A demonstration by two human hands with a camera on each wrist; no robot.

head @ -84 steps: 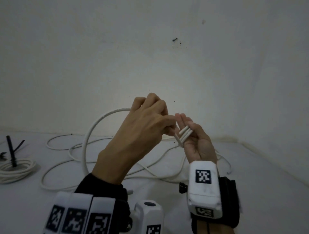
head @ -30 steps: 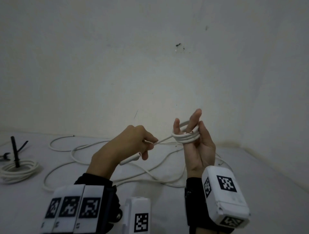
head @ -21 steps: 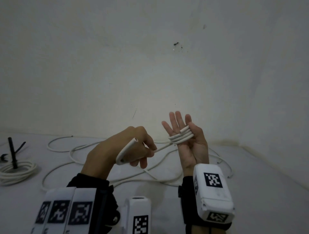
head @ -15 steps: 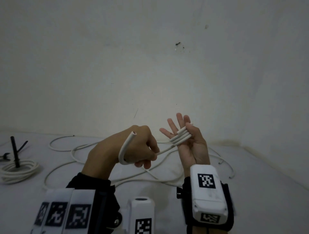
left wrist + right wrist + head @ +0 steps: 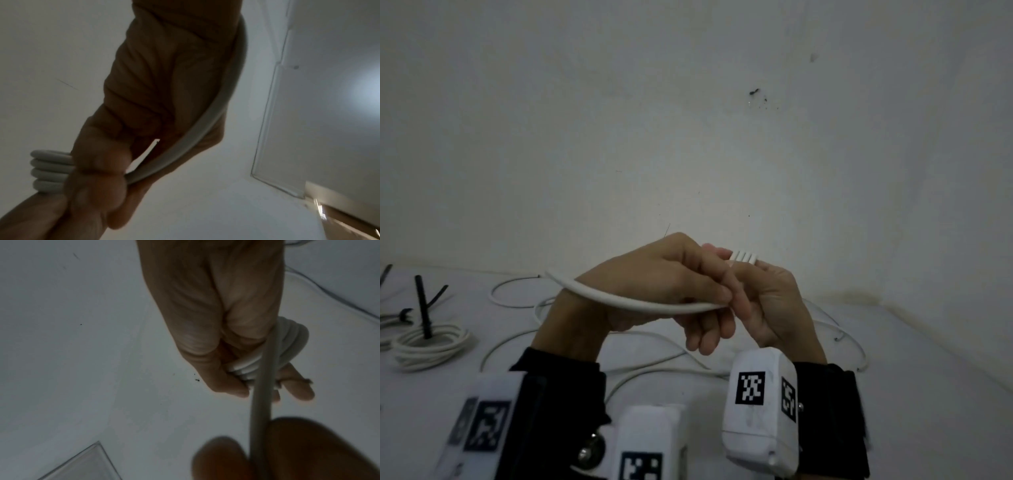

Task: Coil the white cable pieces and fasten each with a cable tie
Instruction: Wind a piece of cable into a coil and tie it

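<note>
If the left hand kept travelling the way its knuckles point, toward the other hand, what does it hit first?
The left hand, gripping the cable tail, would almost at once meet the right hand and the coil wound round its fingers; they already seem to touch.

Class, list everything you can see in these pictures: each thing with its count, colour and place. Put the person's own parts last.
Cable in hand: one, white, wound in turns round the right fingers, its free tail in the left hand.
Loose cables: several, white, spread on the white surface behind the hands.
Finished coil: one, white, far left, with a black cable tie sticking up.
Wrist cameras: white boxes with black-and-white markers, on both wrists.
Sleeves: black, at both wrists.
Left hand: grips the tail.
Right hand: holds the turns.
</note>
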